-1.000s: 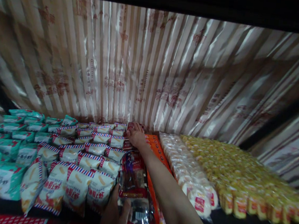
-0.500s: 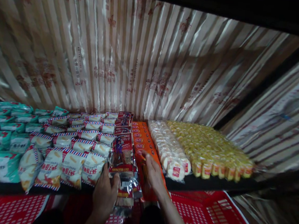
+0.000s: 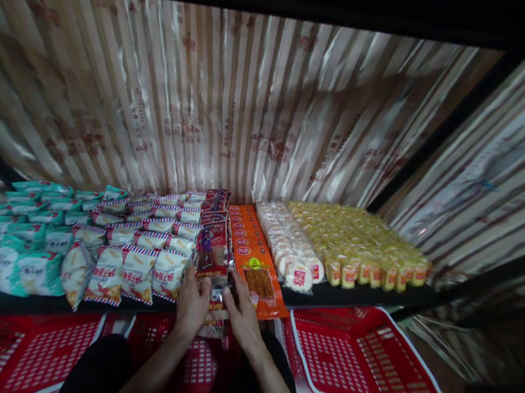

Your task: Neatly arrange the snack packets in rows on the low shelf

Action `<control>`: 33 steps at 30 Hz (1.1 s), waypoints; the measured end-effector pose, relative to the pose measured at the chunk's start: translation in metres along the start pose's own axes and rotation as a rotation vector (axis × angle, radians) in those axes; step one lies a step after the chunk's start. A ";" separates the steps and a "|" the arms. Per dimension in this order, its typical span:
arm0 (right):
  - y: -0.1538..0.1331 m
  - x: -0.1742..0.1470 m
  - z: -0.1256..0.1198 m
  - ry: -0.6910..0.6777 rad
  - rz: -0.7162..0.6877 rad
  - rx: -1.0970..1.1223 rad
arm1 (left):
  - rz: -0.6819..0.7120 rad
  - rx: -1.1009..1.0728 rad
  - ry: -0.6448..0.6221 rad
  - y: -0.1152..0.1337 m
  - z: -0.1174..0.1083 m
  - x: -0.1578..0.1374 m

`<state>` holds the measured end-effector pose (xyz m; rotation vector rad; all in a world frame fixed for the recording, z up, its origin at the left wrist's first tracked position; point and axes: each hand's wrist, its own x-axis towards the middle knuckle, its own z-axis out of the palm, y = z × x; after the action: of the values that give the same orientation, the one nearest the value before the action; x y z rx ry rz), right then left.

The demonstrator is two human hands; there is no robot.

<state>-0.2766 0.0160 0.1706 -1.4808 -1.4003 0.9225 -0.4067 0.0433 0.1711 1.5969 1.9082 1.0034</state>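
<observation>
A row of dark red snack packets (image 3: 212, 250) runs back along a black shelf (image 3: 350, 295). My left hand (image 3: 192, 305) grips the left side of the frontmost packet at the shelf's front edge. My right hand (image 3: 243, 310) holds the right side of the same packet, fingers against it. To the left lie red-white-blue striped bags (image 3: 137, 271). Immediately right of my hands lie orange packets (image 3: 254, 271).
Teal bags (image 3: 8, 251) fill the shelf's left end. Round white cakes (image 3: 291, 256) and yellow wrapped cakes (image 3: 364, 251) fill the right. Red plastic baskets (image 3: 357, 363) sit below the shelf. Striped shiny fabric (image 3: 253, 108) hangs behind.
My right hand drew back from the rear of the shelf to the front packet. Both hands now hold that packet. The view has pulled back, showing the red baskets.
</observation>
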 end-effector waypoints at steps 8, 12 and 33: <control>0.008 0.008 0.009 0.045 -0.042 -0.107 | -0.026 0.019 -0.077 0.005 -0.002 0.006; -0.001 0.019 0.010 0.162 -0.130 -0.247 | -0.009 -0.005 -0.038 0.005 0.001 0.006; -0.040 0.062 0.026 -0.208 -0.330 -0.925 | -0.192 -0.303 -0.048 -0.032 -0.032 -0.040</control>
<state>-0.3090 0.0793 0.2027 -1.7220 -2.3227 0.1916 -0.4419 -0.0053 0.1628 1.2319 1.7418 1.1000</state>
